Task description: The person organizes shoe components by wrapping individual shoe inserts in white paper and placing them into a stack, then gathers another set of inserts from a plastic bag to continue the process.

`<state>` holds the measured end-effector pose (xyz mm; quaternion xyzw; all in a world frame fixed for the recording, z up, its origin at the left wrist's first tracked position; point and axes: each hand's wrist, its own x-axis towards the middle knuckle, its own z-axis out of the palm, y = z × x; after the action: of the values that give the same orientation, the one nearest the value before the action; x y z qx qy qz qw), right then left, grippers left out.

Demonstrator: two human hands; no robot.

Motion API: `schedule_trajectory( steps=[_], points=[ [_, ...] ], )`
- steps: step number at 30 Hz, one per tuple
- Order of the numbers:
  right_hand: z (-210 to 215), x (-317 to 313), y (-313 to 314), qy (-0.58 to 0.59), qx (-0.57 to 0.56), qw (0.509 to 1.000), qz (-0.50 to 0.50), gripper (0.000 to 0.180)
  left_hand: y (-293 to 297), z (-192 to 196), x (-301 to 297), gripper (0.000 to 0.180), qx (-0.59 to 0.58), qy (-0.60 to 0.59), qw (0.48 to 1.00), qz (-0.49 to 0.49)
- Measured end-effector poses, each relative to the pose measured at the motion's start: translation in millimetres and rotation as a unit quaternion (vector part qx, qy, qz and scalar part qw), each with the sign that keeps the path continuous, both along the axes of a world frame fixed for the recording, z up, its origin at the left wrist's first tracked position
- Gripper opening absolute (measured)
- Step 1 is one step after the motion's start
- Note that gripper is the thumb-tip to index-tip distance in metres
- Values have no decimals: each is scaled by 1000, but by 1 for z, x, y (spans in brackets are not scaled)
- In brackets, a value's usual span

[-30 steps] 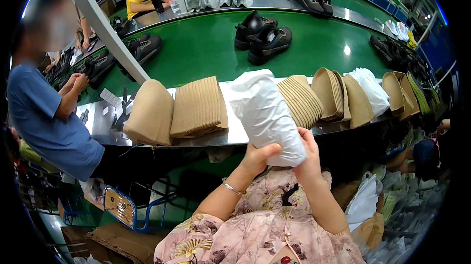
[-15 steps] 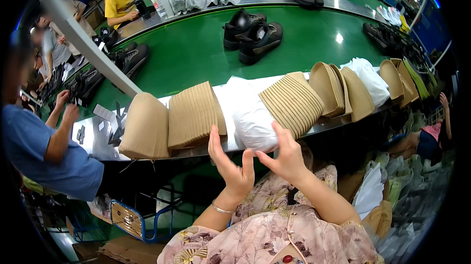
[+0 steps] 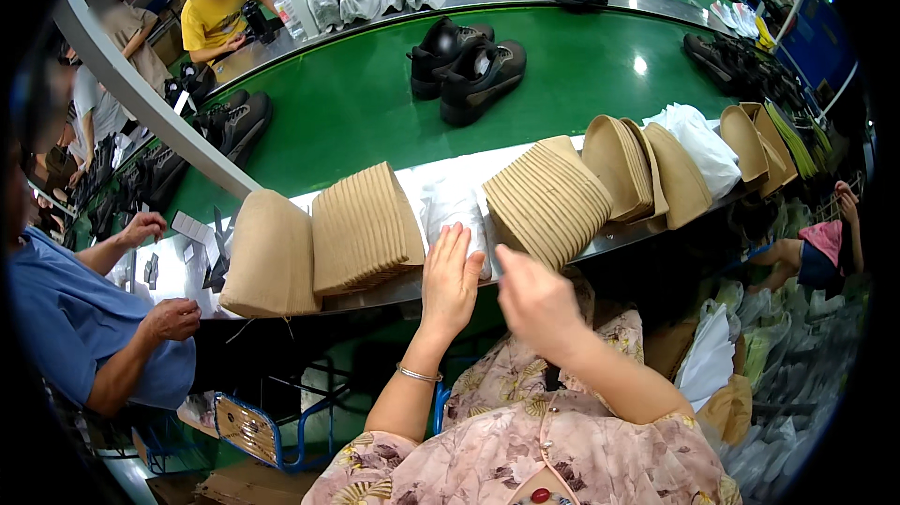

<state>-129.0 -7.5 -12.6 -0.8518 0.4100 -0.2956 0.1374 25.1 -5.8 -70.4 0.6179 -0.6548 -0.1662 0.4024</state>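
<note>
My left hand (image 3: 450,282) lies with straight fingers on a narrow white paper bundle (image 3: 452,203) at the near edge of the metal ledge. To its right, my right hand (image 3: 541,303) is raised beside the bundle, apart from it; it is blurred and its fingers look bent. The bundle sits between two stacks of nested brown card inserts, the left stack (image 3: 364,228) and the right stack (image 3: 548,200). Part of the bundle is hidden under my left fingers.
A pair of dark shoes (image 3: 483,81) stands on the green conveyor belt (image 3: 581,64). More brown inserts (image 3: 614,163) and crumpled white paper (image 3: 698,149) sit on the right. A co-worker in a blue shirt (image 3: 80,308) stands at left, near a slanted grey post (image 3: 155,92).
The wide, puffy white paper has become a narrow bundle. My left hand has moved up onto it, and my right hand has come off it. The co-worker's near hand has lowered.
</note>
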Motion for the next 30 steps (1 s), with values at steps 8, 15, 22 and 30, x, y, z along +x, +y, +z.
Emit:
schedule_trajectory(
  steps=[8,15,22,30],
  points=[
    [13,-24,-91,139,-62,983,-99,52,-30,32,-60,34,8,361,928,96],
    [-2,-26,-86,173,6,981,-87,49,-61,-10,-79,26,104,659,741,80],
    [-3,-19,-82,179,17,981,-78,44,-63,-5,-74,23,104,643,750,113],
    [-14,-20,-83,178,-32,978,-103,43,-60,-14,-88,23,34,667,735,121]
  ],
)
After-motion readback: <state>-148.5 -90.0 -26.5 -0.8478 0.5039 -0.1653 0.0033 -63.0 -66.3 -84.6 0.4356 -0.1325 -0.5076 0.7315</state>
